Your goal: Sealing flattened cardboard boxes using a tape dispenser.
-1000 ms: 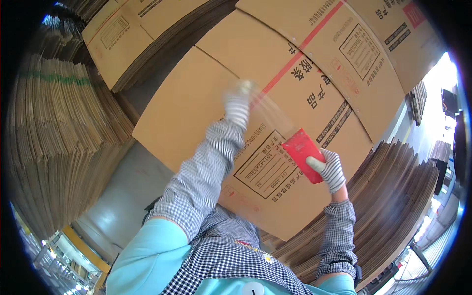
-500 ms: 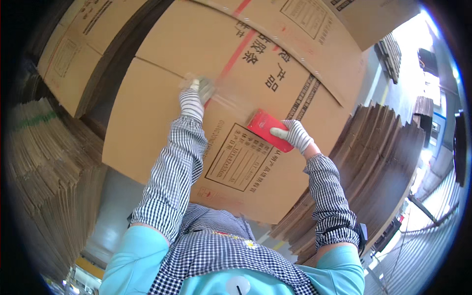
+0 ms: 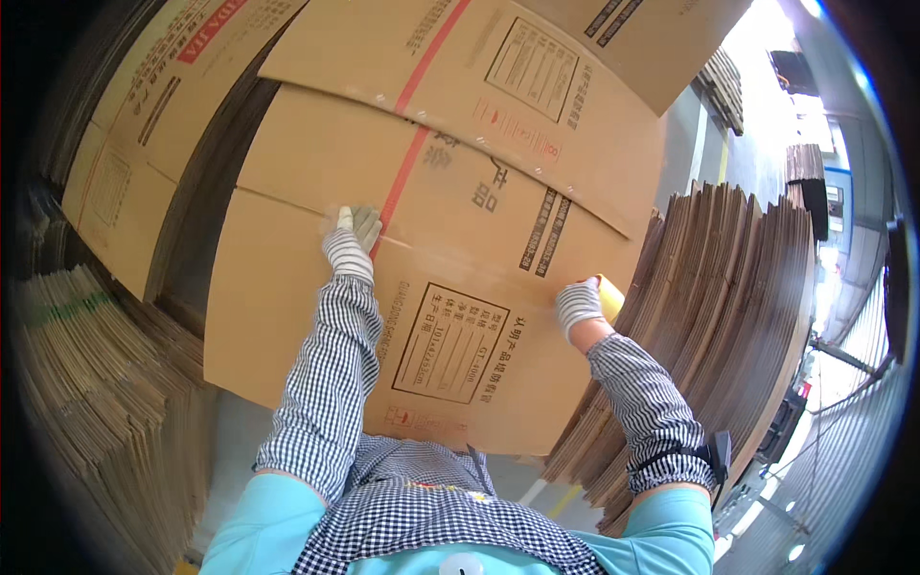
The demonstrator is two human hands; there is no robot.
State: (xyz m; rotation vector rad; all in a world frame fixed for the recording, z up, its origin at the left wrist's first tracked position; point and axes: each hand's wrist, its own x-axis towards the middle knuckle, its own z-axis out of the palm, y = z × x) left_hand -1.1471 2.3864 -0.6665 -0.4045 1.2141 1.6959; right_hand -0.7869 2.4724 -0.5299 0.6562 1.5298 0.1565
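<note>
1. Nearest the camera is the person's torso, in a light blue apron (image 3: 287, 527) over a black-and-white checked shirt, both forearms in checked sleeves reaching up and away.
2. The right hand (image 3: 578, 307), in a white knit glove, is closed around a yellow roll of tape (image 3: 609, 295); only an edge of the roll shows beyond the glove, at the right edge of the cardboard box.
3. A dark strap (image 3: 714, 448) wraps the right sleeve near the elbow.
4. The left hand (image 3: 353, 235), also gloved, lies flat with fingers together and pressed on the box's face, right at the seam where two flaps meet, its fingertips touching the red stripe (image 3: 407, 168) that runs up the board.
5. The cardboard box (image 3: 287, 316) is large and brown, filling the middle of the view directly ahead of the person; a black-framed printed label sits between the two arms.
6. Behind it, more printed boxes (image 3: 537, 67) overlap at the top of the view.
7. To the left stands a stack of flattened cardboard (image 3: 105, 402), seen edge-on.
8. To the right stands another stack of flat sheets (image 3: 738, 316), just beside the box, with a bright aisle farther back.
</note>
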